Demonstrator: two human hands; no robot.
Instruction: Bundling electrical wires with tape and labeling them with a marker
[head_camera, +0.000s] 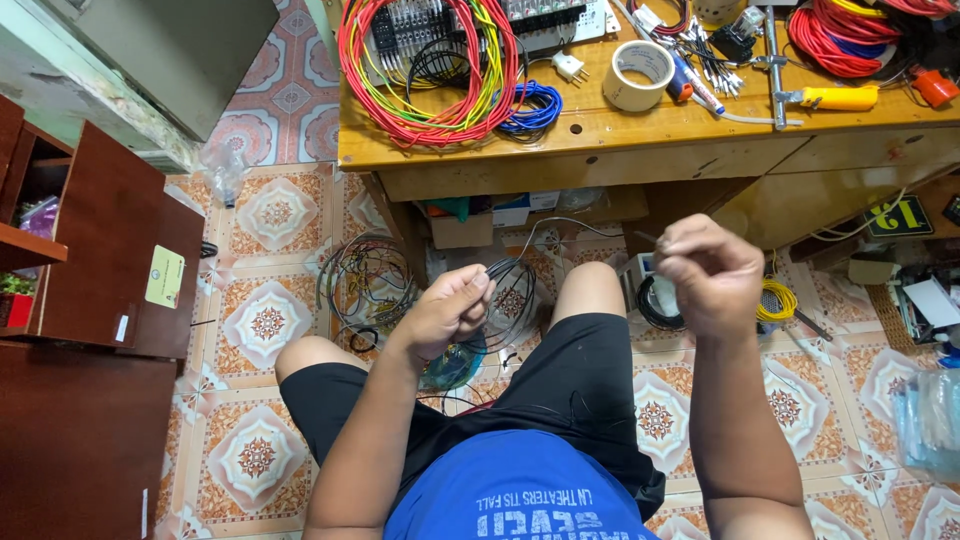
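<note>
The left hand (447, 310) has its fingers curled tight into a fist around a bundle of thin black wires (508, 268), which fan out toward one o'clock from the knuckles and loop down between the knees. The right hand (708, 272), at three o'clock from the left and raised slightly higher, pinches its thumb and fingers narrowly together on a single thin wire end (645, 237) poking out toward ten o'clock. Both forearms rise from the lap, elbows bent, hands well apart. At twelve o'clock stands a wooden workbench (600, 140) carrying coiled red cable (430, 70) and a tape roll (638, 75).
</note>
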